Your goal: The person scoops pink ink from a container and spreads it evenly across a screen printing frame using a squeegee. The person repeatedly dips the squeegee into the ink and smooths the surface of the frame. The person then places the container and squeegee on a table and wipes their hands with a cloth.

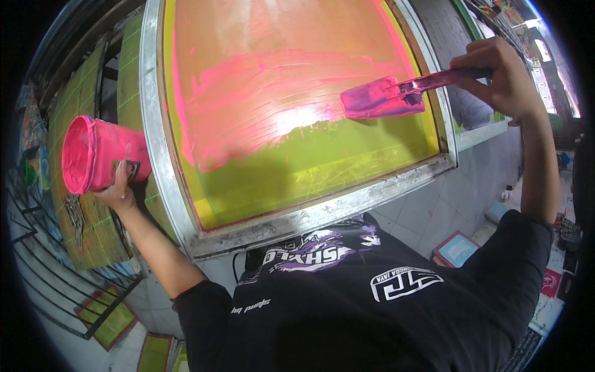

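In front of me lies a screen printing frame [297,217] with a metal border and yellow-green mesh. Bright pink ink [260,93] covers the mesh's upper part in streaky ridges, with a ragged lower edge. My right hand [499,77] is closed on the dark handle of a spatula [378,99]. Its broad blade, smeared pink and purple, is over the right side of the mesh, at the ink's edge; I cannot tell whether it touches. Left of the frame, my left hand [121,189] grips a pink bucket [118,146] tilted on its side, mouth facing left, with pink ink coating the inside.
Greenish boards [93,229] extend along the left beside a black metal rack [74,304]. More mesh frames [111,322] are on the floor at lower left. Another frame with a dark surface [465,105] adjoins on the right. A small framed panel [457,248] lies at lower right.
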`<state>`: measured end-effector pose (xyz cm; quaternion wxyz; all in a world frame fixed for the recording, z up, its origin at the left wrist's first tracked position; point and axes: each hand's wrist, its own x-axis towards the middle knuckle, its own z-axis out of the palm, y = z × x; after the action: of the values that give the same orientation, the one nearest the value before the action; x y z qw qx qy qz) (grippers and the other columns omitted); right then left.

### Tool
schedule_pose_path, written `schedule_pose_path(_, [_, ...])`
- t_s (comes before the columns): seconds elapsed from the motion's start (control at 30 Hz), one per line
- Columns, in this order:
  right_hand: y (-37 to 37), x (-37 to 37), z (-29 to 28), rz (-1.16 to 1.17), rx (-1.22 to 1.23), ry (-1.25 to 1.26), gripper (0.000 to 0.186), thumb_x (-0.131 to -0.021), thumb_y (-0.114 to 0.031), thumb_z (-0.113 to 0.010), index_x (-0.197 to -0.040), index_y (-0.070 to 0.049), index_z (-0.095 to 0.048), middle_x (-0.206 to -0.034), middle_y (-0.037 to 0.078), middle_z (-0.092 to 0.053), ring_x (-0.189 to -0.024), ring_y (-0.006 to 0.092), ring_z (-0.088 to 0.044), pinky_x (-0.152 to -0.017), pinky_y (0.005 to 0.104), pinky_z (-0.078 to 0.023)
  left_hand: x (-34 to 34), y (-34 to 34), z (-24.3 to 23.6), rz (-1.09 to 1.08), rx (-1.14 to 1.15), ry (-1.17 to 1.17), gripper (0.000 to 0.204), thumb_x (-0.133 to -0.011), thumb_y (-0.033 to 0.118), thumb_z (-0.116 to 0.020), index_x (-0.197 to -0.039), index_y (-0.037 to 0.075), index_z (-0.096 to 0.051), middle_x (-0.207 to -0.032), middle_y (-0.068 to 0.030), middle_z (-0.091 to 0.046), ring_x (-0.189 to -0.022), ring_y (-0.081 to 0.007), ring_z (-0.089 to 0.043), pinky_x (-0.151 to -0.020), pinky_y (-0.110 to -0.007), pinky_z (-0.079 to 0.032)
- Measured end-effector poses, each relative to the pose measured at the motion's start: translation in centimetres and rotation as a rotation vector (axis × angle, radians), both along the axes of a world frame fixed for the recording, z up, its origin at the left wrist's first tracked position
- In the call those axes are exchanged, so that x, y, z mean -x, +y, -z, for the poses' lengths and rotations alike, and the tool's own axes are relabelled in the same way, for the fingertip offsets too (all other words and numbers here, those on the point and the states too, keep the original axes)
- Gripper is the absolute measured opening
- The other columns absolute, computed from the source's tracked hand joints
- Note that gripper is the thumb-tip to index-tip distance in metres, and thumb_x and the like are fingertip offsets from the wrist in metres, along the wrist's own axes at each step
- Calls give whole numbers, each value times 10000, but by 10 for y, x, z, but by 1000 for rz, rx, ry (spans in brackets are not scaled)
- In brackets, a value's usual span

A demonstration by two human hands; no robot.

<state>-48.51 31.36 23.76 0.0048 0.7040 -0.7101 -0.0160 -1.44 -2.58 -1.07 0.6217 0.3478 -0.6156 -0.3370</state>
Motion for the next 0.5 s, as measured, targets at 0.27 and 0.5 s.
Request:
schedule_pose_path(0.27, [-32, -48, -19, -82, -115, 197, 221, -669, -126, -754, -865, -45, -694, -791, 95, -540, -661, 230, -552, -546, 315, -403, -6, -4, 4, 56, 21, 30, 738, -567, -40, -752, -1216, -37, -400, -1095, -139, -537, -933, -228, -577, -816, -364, -501])
schedule_pose_path(0.5, [-28, -31, -9, -108, 45, 3, 234, -662, -70, -774, -877, -43, -687, -872, 88, -530, -681, 203, -573, -629, 280, -463, 2, 2, -1, 116, 44, 52, 651, -607, -41, -746, -1179, -9, -435, -1004, -110, -579, -839, -197, -598, -761, -341, -509])
